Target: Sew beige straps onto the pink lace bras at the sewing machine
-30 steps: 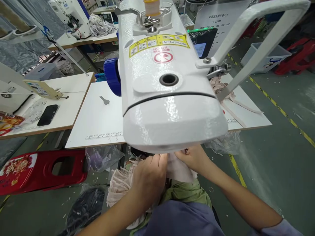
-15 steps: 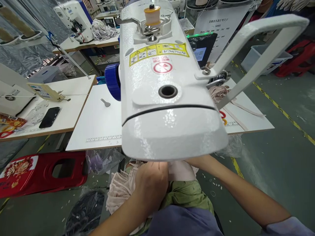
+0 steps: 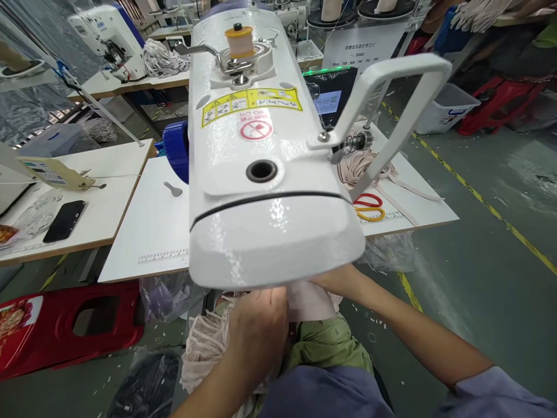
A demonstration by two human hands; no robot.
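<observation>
A large white sewing machine head [image 3: 270,232] fills the middle of the view and covers my fingertips. Below its front end, my left hand [image 3: 261,322] is closed, its curled fingers at the left edge of a pale beige fabric piece [image 3: 310,302]. My right hand [image 3: 333,280] reaches in from the right to the fabric's far side; its fingers are hidden behind the machine. The fabric lies over my lap, above green cloth [image 3: 328,345]. A bundle of pale beige straps [image 3: 204,348] hangs left of my left hand.
Red-and-yellow-handled scissors [image 3: 369,213] and coiled beige straps [image 3: 359,168] lie on the white machine table [image 3: 424,200], right of the head. A white lever bar [image 3: 400,139] juts out there. A red stool [image 3: 126,316] stands at left. A phone [image 3: 64,222] rests on the neighbouring table.
My view has turned slightly right, so the machine appears further left and more of the scissors shows. Both hands stay at the fabric below the machine head, with little visible movement.
</observation>
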